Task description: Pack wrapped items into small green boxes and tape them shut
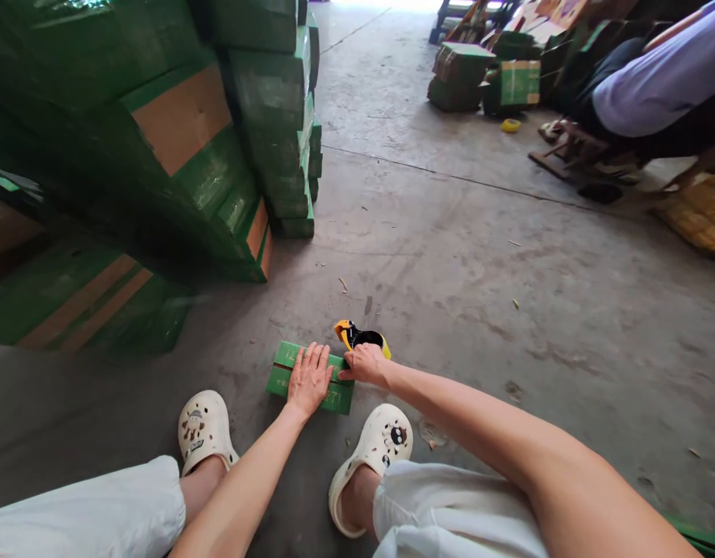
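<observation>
A small green cardboard box [337,398] lies on the floor between my feet, with a seam running along its top. My left hand [309,380] rests flat on the top of this box, its fingers stretched out across the seam. At the box's right end, my right hand [365,363] is closed around a yellow and black tape dispenser [351,334]. The dispenser's orange-yellow head sticks out just past the box's far edge. Fingers of my right hand touch the box's right end; the dispenser's grip is hidden under that hand.
Tall stacks of green boxes [269,101] stand at the left. More green boxes [465,63] and a yellow tape roll [510,125] lie at the far right, near a seated person [653,101]. My cream clogs [206,426] flank the box. Small scraps dot the concrete floor [450,256].
</observation>
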`<state>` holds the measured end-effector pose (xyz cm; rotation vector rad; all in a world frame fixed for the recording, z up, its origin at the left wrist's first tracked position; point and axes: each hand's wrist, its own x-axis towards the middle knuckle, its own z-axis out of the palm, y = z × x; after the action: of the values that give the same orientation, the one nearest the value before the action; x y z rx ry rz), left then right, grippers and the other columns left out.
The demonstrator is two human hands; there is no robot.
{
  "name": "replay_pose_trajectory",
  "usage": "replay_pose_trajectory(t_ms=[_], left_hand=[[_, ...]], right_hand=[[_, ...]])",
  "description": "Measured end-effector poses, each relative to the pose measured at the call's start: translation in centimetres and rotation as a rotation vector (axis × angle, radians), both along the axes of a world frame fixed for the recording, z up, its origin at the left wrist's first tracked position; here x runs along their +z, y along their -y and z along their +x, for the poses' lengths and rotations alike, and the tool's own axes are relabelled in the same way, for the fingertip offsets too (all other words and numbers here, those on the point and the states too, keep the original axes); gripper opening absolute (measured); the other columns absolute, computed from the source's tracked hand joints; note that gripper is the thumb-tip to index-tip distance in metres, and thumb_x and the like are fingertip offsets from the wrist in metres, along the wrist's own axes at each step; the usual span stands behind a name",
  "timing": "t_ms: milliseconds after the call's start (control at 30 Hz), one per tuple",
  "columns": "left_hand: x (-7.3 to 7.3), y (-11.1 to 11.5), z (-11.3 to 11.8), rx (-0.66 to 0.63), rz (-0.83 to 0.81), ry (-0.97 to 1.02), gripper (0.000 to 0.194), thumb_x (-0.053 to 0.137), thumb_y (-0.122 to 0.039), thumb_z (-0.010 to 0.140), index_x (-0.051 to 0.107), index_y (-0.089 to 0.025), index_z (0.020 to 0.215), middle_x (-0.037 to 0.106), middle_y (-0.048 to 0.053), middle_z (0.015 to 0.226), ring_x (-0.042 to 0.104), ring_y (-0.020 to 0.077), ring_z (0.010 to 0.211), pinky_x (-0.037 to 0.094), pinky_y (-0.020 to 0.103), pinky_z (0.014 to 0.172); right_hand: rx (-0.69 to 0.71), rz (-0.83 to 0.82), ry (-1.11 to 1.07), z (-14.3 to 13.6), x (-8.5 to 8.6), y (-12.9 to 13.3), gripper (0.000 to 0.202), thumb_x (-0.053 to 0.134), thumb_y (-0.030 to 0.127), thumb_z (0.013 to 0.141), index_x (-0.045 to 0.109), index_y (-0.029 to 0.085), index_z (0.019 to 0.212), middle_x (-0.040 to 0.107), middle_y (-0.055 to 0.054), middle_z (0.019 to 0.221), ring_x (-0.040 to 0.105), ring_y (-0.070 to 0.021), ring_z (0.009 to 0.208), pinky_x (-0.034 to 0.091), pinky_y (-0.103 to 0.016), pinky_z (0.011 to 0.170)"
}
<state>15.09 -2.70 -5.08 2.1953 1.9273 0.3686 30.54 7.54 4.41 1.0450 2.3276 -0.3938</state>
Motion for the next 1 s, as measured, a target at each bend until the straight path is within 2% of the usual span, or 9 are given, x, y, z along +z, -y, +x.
replay_pose_trajectory(t_ms=[100, 200, 267, 333, 433, 533, 633, 833, 1000], left_hand=[[0.0, 0.0, 0.1, 0.012, 0.000, -0.001, 0.052, 0.035, -0.033, 0.110, 0.049, -0.017, 0.158, 0.058, 0.013, 0.155, 0.044, 0.0290, 0.152, 0.026, 0.052, 0.131], [0.1, 0.4, -0.7, -0.036, -0.022, -0.026, 0.058, 0.038, -0.042, 0.110, 0.044, -0.014, 0.161, 0.052, 0.016, 0.160, 0.039, 0.0302, 0.155, 0.025, 0.051, 0.131], [0.4, 0.9, -1.9, -0.153, -0.058, -0.050, 0.081, 0.050, -0.061, 0.102, 0.034, -0.013, 0.165, 0.039, 0.020, 0.168, 0.030, 0.0354, 0.159, 0.023, 0.055, 0.130], [0.9, 1.3, -3.4, -0.298, -0.116, -0.089, 0.119, 0.070, -0.080, 0.079, 0.024, -0.016, 0.169, 0.021, 0.023, 0.174, 0.017, 0.0438, 0.161, 0.017, 0.063, 0.129], [1.7, 1.2, -5.3, -0.395, -0.185, -0.168, 0.150, 0.095, -0.071, 0.049, 0.017, -0.030, 0.171, 0.004, 0.022, 0.177, 0.005, 0.0517, 0.161, 0.010, 0.070, 0.126], [2.3, 0.7, -5.9, -0.380, -0.192, -0.187, 0.143, 0.100, -0.053, 0.054, 0.017, -0.037, 0.170, 0.003, 0.019, 0.178, 0.008, 0.0519, 0.160, 0.012, 0.068, 0.125], [2.3, 1.3, -5.8, -0.402, -0.178, -0.140, 0.129, 0.097, -0.048, 0.061, 0.025, -0.038, 0.168, 0.009, 0.018, 0.177, 0.018, 0.0528, 0.157, 0.018, 0.066, 0.124], [1.2, 6.0, -5.7, -0.228, -0.012, -0.053, 0.113, 0.091, -0.052, 0.072, 0.029, -0.040, 0.167, 0.009, 0.016, 0.176, 0.028, 0.0522, 0.153, 0.029, 0.065, 0.120], [0.8, 6.7, -5.6, -0.201, 0.051, -0.055, 0.111, 0.091, -0.057, 0.070, 0.035, -0.039, 0.165, 0.011, 0.014, 0.177, 0.028, 0.0483, 0.155, 0.032, 0.061, 0.122]], right_hand=[[-0.013, -0.021, 0.041, 0.4, 0.3, 0.9, 0.078, 0.081, 0.075, 0.074, 0.074, 0.011, 0.117, 0.074, -0.025, 0.113, 0.072, -0.0365, 0.108, 0.055, -0.039, 0.086], [-0.060, 0.011, 0.073, 0.2, 0.6, 1.9, 0.087, 0.089, 0.072, 0.067, 0.070, 0.010, 0.124, 0.070, -0.027, 0.122, 0.068, -0.0374, 0.113, 0.054, -0.040, 0.090], [-0.076, 0.014, 0.074, 0.0, 0.8, 2.2, 0.084, 0.090, 0.068, 0.068, 0.070, 0.009, 0.124, 0.069, -0.028, 0.121, 0.068, -0.0375, 0.114, 0.053, -0.041, 0.091], [-0.078, 0.005, 0.077, -0.3, 0.9, 2.1, 0.083, 0.091, 0.067, 0.068, 0.070, 0.009, 0.124, 0.070, -0.029, 0.121, 0.067, -0.0380, 0.115, 0.053, -0.041, 0.091], [-0.080, -0.007, 0.085, -0.4, 0.9, 1.6, 0.083, 0.091, 0.067, 0.068, 0.070, 0.010, 0.125, 0.070, -0.028, 0.121, 0.068, -0.0383, 0.115, 0.053, -0.042, 0.091], [-0.080, -0.025, 0.085, -0.2, 0.9, 1.3, 0.081, 0.090, 0.066, 0.070, 0.069, 0.011, 0.125, 0.072, -0.027, 0.120, 0.069, -0.0383, 0.114, 0.053, -0.041, 0.090], [-0.074, -0.061, 0.096, -0.1, 0.6, 1.3, 0.080, 0.090, 0.066, 0.070, 0.068, 0.012, 0.125, 0.073, -0.026, 0.118, 0.071, -0.0387, 0.112, 0.054, -0.040, 0.089], [-0.046, -0.177, 0.074, -0.8, -0.3, 1.1, 0.077, 0.094, 0.057, 0.068, 0.064, 0.016, 0.126, 0.077, -0.018, 0.106, 0.075, -0.0374, 0.103, 0.055, -0.037, 0.082], [-0.044, -0.181, 0.061, -1.0, -0.1, 0.9, 0.074, 0.094, 0.056, 0.068, 0.065, 0.018, 0.125, 0.077, -0.016, 0.109, 0.075, -0.0364, 0.104, 0.056, -0.036, 0.082]])
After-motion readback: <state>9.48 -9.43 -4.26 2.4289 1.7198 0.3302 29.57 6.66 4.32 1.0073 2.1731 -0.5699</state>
